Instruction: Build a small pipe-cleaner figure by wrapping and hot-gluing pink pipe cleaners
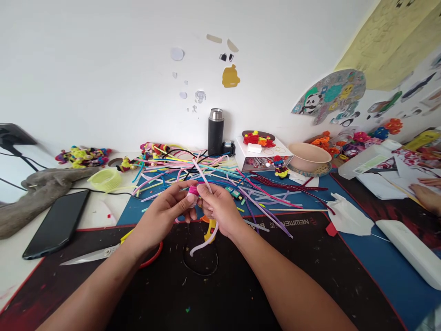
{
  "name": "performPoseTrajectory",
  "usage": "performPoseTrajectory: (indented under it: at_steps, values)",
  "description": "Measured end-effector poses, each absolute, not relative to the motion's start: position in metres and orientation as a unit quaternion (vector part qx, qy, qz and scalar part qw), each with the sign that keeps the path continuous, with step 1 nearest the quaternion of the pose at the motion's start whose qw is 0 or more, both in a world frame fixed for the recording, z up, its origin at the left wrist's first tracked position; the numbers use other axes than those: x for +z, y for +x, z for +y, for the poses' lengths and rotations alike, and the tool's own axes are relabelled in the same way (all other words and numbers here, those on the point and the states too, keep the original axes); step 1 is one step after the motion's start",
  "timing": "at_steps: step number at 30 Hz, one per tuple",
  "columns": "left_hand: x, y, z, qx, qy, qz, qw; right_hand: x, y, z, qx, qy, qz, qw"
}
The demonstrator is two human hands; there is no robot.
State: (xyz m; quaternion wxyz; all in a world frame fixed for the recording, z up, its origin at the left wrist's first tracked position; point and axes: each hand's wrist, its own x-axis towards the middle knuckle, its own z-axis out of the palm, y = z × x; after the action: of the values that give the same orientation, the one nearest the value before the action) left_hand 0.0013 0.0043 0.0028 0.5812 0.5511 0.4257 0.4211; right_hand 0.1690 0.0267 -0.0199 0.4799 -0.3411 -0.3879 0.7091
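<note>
My left hand (172, 204) pinches a small magenta-and-white pipe cleaner piece (193, 190) between thumb and fingers. My right hand (222, 207) meets it from the other side, closed on a pale lilac-white pipe cleaner (206, 246). One end of that strand sticks up past my right fingers, while the other curves down below the hand. Both hands are just above the black mat (227, 294). Behind and below them is a yellow tool (210, 231), partly hidden, with a thin black loop of cord near it. Scissors (91, 254) with red-and-yellow handles lie under my left forearm.
Loose pipe cleaners (255, 202) in many colours spread behind my hands. A black phone (57, 225) lies left. Against the wall stand a black flask (216, 131), a white box (263, 158) and a beige bowl (310, 158). Another person's hand (427, 195) shows far right.
</note>
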Motion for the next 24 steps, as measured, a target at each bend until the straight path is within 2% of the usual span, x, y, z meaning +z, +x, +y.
performPoseTrajectory:
  at_steps: [8,14,24]
  values:
    - [-0.0002,0.0024,0.0032,0.474,0.455,0.379,0.652,-0.0174,0.1720,0.0280,0.702,-0.335,-0.393,0.491]
    - [0.0043,0.0018,0.0047,0.461,0.441,0.400,0.658,-0.0186,0.1724,0.0286,0.706,-0.335,-0.390,0.487]
    - [0.0015,0.0036,0.0072,0.483,0.378,0.352,0.707,-0.0208,0.1704,0.0284,0.711,-0.338,-0.383,0.484]
